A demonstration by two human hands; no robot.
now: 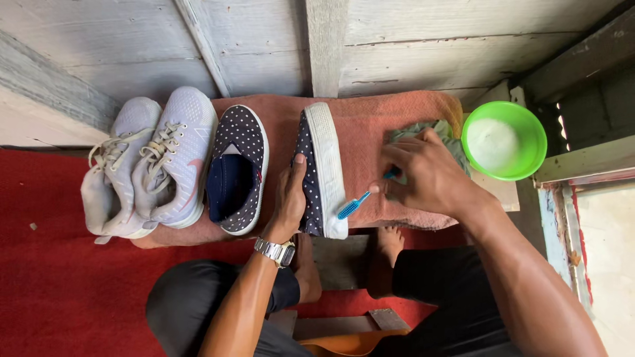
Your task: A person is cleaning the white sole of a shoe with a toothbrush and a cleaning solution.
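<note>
The right hand (426, 175) was closed around the handle of a blue toothbrush (360, 200), whose bristled head lay against the white rubber sole of a navy polka-dot shoe (319, 170). That shoe stood tipped on its side, sole turned toward the brush, on a reddish-orange towel (360, 125). The left hand (289, 198) gripped the shoe's dotted upper from the other side, thumb up along the fabric, a metal wristwatch (276, 250) on the wrist. Under the right hand's knuckles lay a crumpled green cloth (443, 132), and just beyond it sat a bright green bowl (529, 142) holding something white. Left of the held shoe its mate (237, 168) rested upright on the towel, opening upward. Further left a pair of pale lilac sneakers (149, 168) lay side by side, partly on the towel and partly over the red carpet (59, 284)
</note>
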